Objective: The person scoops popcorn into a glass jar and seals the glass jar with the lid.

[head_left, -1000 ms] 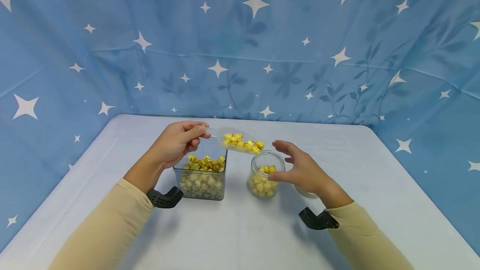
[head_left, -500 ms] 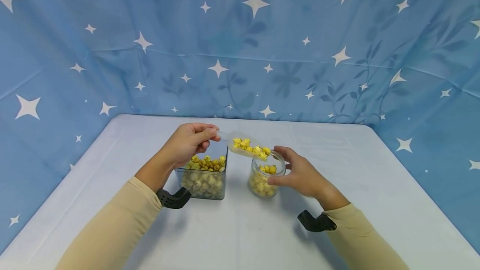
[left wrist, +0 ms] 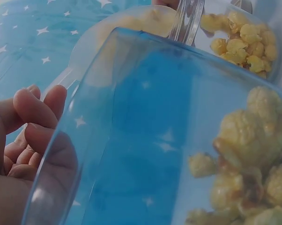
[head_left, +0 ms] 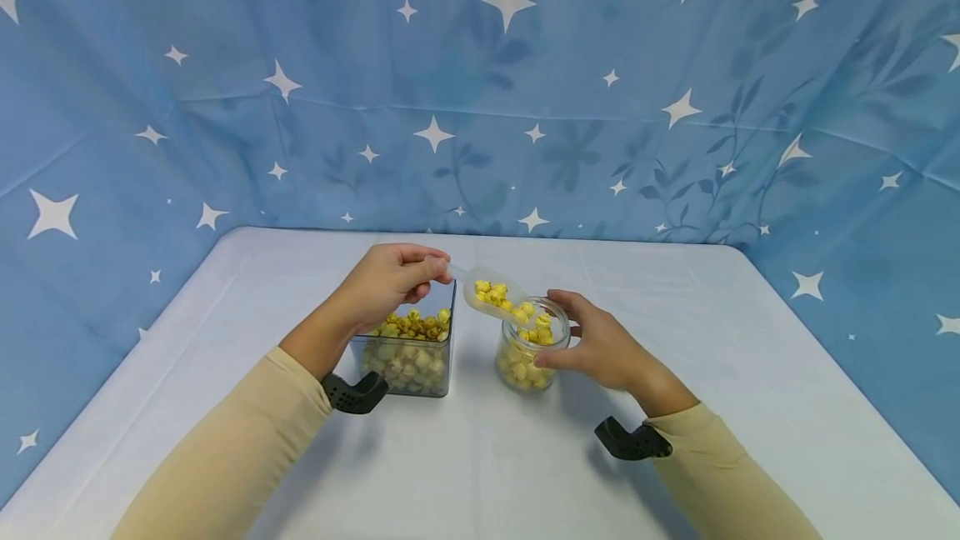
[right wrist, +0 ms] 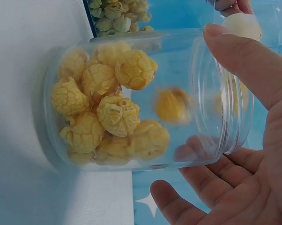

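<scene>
My left hand (head_left: 393, 283) pinches the handle of a translucent white scoop (head_left: 480, 275), tilted down to the right with yellow popcorn (head_left: 495, 294) on it. The scoop's tip is over the mouth of a clear glass jar (head_left: 525, 347) that stands upright, partly filled with popcorn. Round the jar's upper right side my right hand (head_left: 600, 348) grips, thumb at the front and fingers behind. In the right wrist view, a blurred popcorn piece (right wrist: 172, 105) drops inside the jar above the pile. The left wrist view shows my left hand (left wrist: 26, 136) partly behind a clear box wall.
A clear square box (head_left: 405, 342) holding popcorn stands left of the jar, beneath my left hand. Both stand on a white-covered table (head_left: 480, 457). A blue curtain (head_left: 480, 90) with white stars hangs behind the table.
My left hand has carried the scoop right, its tip now lower over the jar, and popcorn slides off. My right hand has closed in on the jar. The round lid behind it is now hidden.
</scene>
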Demonstrator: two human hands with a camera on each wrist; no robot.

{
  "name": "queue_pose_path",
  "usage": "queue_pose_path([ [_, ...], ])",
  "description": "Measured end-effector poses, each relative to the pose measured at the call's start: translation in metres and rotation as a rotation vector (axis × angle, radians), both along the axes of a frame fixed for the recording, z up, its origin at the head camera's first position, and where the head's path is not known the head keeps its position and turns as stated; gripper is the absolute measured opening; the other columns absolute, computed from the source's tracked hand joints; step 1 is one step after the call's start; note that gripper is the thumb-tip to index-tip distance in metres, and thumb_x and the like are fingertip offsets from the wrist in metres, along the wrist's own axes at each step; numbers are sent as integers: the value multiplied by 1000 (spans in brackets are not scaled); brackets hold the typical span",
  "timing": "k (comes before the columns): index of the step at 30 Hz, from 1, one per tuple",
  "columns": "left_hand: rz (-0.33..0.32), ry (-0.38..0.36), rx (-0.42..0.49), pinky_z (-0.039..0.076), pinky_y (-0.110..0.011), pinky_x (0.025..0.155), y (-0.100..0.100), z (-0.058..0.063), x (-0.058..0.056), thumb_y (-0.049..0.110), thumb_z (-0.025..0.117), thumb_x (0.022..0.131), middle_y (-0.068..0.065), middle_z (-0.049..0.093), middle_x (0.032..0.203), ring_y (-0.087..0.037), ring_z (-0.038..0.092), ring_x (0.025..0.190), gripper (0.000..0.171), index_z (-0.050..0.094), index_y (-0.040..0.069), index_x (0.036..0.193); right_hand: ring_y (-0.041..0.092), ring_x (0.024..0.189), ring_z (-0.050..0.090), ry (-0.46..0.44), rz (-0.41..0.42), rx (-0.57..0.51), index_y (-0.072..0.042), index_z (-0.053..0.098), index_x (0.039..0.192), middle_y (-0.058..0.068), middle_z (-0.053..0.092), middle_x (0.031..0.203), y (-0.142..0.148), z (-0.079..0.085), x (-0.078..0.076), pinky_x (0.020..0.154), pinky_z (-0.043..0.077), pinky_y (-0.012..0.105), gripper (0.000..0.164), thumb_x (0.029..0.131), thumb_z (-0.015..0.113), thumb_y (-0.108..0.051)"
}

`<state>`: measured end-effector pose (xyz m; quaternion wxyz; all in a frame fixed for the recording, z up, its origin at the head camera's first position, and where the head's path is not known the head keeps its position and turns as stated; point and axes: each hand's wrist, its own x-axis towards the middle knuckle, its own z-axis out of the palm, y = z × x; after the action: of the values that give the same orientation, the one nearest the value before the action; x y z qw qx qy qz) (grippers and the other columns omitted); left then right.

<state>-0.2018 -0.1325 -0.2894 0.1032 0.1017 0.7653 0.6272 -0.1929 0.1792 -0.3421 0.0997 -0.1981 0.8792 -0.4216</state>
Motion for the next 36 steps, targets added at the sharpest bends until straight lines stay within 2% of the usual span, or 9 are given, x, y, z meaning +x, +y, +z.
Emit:
queue_pose_path([
  [12, -9, 66, -115, 42, -28, 64, 6, 6, -1, 21, 60, 103, -10, 70, 103, -18, 51, 72, 27, 67, 4, 122, 42, 127, 50, 4, 6, 0, 2, 31, 153, 19, 40, 152, 1, 0, -1, 102, 43, 54, 98, 80, 86, -34],
  [19, 0, 91, -140, 42, -29, 64, 10, 11, -1, 23, 63, 101, -8, 71, 104, -20, 53, 73, 27, 68, 6, 121, 43, 124, 52, 5, 0, 6, 0, 33, 152, 18, 42, 150, 2, 0, -1, 99, 46, 53, 95, 80, 86, -33],
  [24, 12, 113, -143, 42, -30, 65, 9, 12, -1, 23, 63, 101, -6, 72, 102, -29, 55, 76, 27, 69, 6, 121, 44, 125, 51, 4, 5, -7, 1, 33, 152, 18, 42, 150, 1, -1, 0, 100, 45, 54, 95, 80, 86, -32],
  [36, 26, 118, -159, 35, -28, 58, -1, 14, 2, 24, 61, 103, -6, 72, 103, -20, 50, 71, 27, 67, 9, 124, 46, 125, 51, 0, 5, -2, 1, 31, 153, 19, 40, 151, 1, 0, 0, 100, 45, 56, 96, 80, 86, -31],
])
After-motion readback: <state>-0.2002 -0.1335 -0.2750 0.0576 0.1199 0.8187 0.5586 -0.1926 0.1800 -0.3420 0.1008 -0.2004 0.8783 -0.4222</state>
